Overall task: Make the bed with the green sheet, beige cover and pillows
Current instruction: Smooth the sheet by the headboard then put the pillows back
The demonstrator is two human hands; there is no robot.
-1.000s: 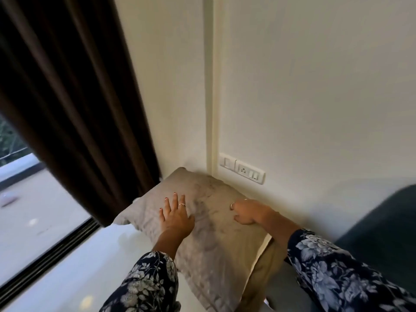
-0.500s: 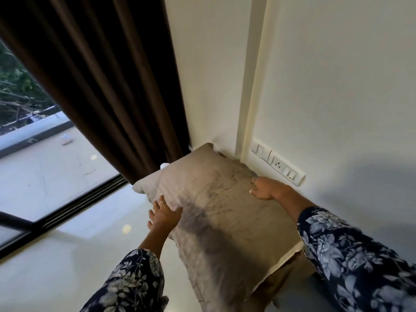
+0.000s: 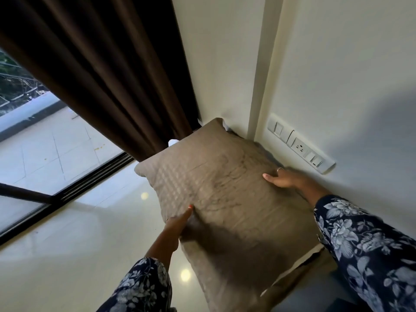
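Both hands are gripping the pillow [image 3: 216, 194]: left hand [image 3: 177, 224] clamping its near edge, right hand [image 3: 283, 180] its far edge. Next, carrying it bedward, probably.

head cam | close — looks down, forward | wall [image 3: 337, 64] corner ahead

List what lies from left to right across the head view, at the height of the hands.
Window → curtain → left hand → pillow → right hand → switch panel.
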